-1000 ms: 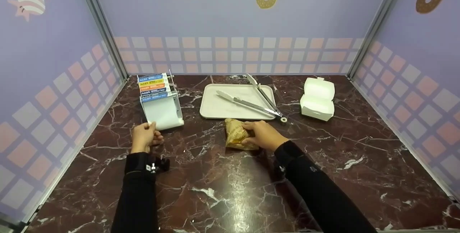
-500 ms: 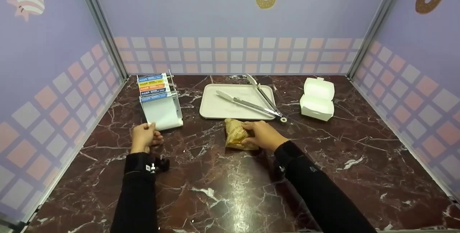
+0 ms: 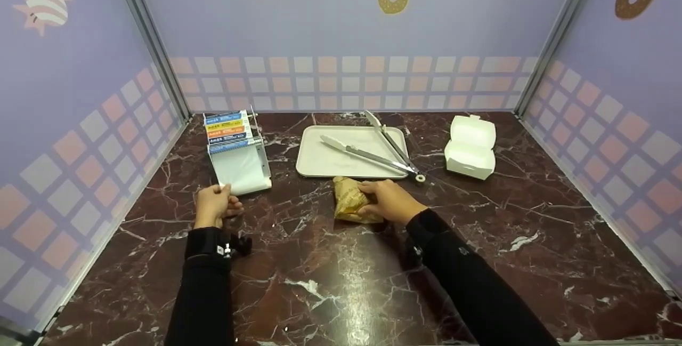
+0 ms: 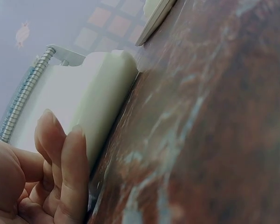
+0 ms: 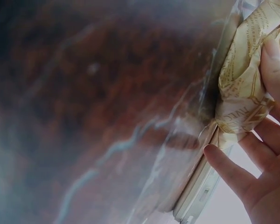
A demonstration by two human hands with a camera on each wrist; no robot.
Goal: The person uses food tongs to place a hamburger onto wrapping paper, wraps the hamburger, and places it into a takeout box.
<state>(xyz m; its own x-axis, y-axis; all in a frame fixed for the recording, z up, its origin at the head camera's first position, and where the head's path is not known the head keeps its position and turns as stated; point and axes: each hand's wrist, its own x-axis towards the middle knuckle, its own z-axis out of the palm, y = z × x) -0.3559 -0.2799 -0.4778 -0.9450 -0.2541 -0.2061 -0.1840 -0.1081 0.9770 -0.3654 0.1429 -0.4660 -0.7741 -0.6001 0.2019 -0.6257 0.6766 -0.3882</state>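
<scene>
My right hand [image 3: 393, 201] grips the right side of a food parcel wrapped in tan printed paper [image 5: 247, 84], with the thumb and fingers on its creased wrapper. In the right wrist view one finger stretches out below the parcel, close over the table. At the left, my left hand [image 3: 213, 204] has bent fingers right at the front left corner of a white sheet [image 3: 242, 167] that slopes down from a label dispenser [image 3: 230, 128]. The left wrist view shows the fingertips [image 4: 76, 140] overlapping the sheet's curled end; I cannot tell whether they pinch it.
A cream tray [image 3: 314, 159] lies behind the parcel. Metal tongs [image 3: 375, 160] rest spread across it, their hinge end over its right front corner. An open white clamshell box [image 3: 471, 157] stands at the right. Patterned walls [image 3: 341, 26] enclose the dark marbled table [image 3: 298, 292] at back and sides.
</scene>
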